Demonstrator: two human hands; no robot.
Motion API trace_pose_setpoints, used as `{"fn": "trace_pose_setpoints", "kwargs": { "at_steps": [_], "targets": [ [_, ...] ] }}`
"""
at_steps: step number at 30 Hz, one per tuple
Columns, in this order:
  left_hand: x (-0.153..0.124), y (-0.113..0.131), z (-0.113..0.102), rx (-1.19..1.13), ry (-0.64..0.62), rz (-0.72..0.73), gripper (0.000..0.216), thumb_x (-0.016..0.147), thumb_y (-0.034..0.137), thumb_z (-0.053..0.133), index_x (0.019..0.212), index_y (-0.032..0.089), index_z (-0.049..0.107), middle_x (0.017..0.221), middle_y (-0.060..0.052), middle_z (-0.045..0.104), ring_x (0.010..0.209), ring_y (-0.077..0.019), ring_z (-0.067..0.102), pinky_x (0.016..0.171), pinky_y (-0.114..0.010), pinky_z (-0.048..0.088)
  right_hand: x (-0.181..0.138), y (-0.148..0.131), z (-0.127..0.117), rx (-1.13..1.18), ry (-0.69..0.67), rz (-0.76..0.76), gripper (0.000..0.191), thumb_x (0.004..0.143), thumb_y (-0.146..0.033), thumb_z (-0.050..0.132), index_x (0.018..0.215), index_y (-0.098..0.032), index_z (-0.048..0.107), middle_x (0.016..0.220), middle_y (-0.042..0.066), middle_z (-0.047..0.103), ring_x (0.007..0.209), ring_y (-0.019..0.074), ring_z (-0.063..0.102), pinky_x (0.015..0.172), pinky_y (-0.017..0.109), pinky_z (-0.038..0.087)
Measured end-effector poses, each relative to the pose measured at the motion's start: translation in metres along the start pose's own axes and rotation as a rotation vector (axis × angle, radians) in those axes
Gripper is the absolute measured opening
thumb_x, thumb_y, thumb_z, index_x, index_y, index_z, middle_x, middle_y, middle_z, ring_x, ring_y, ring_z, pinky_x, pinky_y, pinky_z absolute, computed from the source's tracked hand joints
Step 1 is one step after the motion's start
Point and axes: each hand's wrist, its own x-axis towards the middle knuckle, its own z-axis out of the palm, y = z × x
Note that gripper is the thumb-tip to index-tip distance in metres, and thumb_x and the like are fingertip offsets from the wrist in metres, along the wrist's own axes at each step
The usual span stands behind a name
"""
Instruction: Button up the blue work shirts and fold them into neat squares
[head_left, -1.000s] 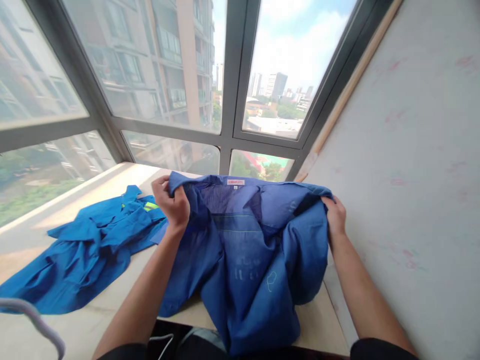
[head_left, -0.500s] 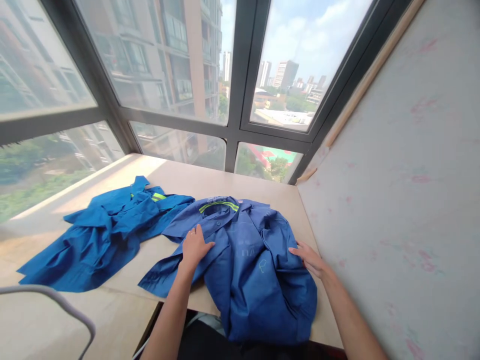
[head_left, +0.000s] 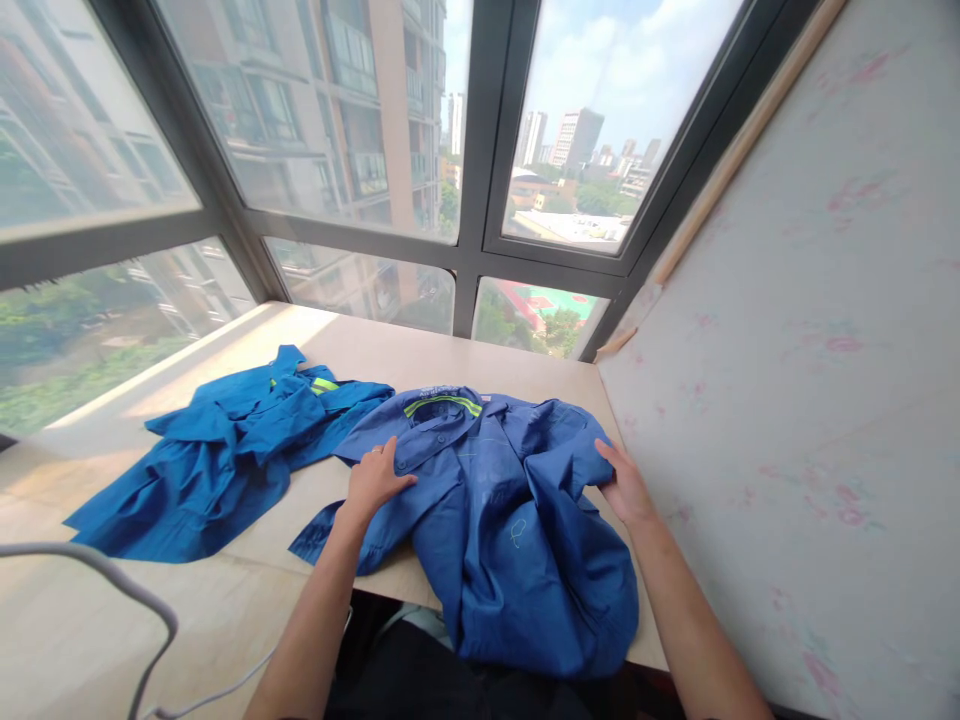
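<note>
A blue work shirt (head_left: 480, 560) with a yellow-green striped collar lies spread over the table's front edge, its lower part rumpled. A light-coloured looped mark shows on its cloth. My left hand (head_left: 375, 480) rests on the left front of this shirt beside a button, thumb and fingers apart. At the right side, my right hand (head_left: 626, 488) pinches a raised fold of the shirt; some of its fingertips are hidden by the cloth. To the left lies a second, brighter blue garment (head_left: 232, 455), crumpled and touched by neither hand.
The pale wooden table (head_left: 360, 340) reaches to the grey window frame (head_left: 360, 235). A grey cable (head_left: 142, 595) curves up at the lower left. On the right stands a flowered wall (head_left: 787, 400), close to my right arm.
My right hand has moved up along the shirt's right side and lifted a fold of cloth. My left hand has shifted slightly left and up on the shirt. The view has tilted a little.
</note>
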Motion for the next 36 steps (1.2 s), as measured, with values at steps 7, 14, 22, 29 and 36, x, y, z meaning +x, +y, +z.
{"fn": "trace_pose_setpoints", "kwargs": {
  "at_steps": [7,14,22,29,36],
  "targets": [
    [-0.024,-0.011,0.011,-0.077,-0.040,-0.210,0.034,0.088,0.032,0.042,0.106,0.017,0.066,0.103,-0.017,0.071,0.097,-0.0333,0.067,0.076,-0.039,0.049,-0.029,0.009,0.007,-0.320,-0.504,0.034,0.081,0.070,-0.044,0.082,0.139,-0.022,0.046,0.110,0.010,0.072,0.103,0.0260,0.067,0.092,0.040,0.051],
    [-0.051,-0.007,-0.008,-0.809,-0.168,-0.108,0.039,0.078,0.050,0.054,0.054,0.021,0.047,0.047,0.002,0.047,0.047,-0.0156,0.052,0.047,-0.025,0.038,-0.038,0.047,-0.015,-0.838,-0.401,0.026,0.046,0.067,-0.048,0.078,0.100,-0.017,0.071,0.104,0.012,0.074,0.100,0.0341,0.067,0.094,0.047,0.050],
    [-0.053,0.036,-0.066,-1.531,0.188,-0.308,0.031,0.066,0.045,0.069,0.075,0.018,0.058,0.061,0.002,0.061,0.055,-0.0126,0.057,0.052,-0.024,0.047,-0.033,0.025,0.000,-0.633,0.129,-0.236,0.031,0.078,-0.051,0.062,0.084,-0.022,0.070,0.085,0.005,0.074,0.086,0.0271,0.067,0.082,0.037,0.053],
    [-0.085,0.121,-0.067,-1.294,-0.596,0.287,0.040,0.081,0.060,0.059,0.078,0.021,0.052,0.068,-0.001,0.069,0.037,-0.0111,0.054,0.043,-0.025,0.039,-0.077,-0.003,0.052,-0.279,-0.327,0.143,0.060,0.073,-0.042,0.076,0.127,-0.024,0.059,0.089,0.004,0.072,0.075,0.0202,0.068,0.061,0.028,0.056],
    [-0.071,0.054,-0.031,-0.998,-0.339,0.024,0.044,0.087,0.056,0.050,0.103,0.016,0.062,0.085,-0.008,0.074,0.051,-0.0168,0.064,0.057,-0.029,0.049,-0.059,0.002,0.011,-0.311,-0.418,0.289,0.058,0.082,-0.043,0.067,0.133,-0.020,0.052,0.106,0.012,0.072,0.077,0.0206,0.073,0.072,0.034,0.060]
  ]
}}
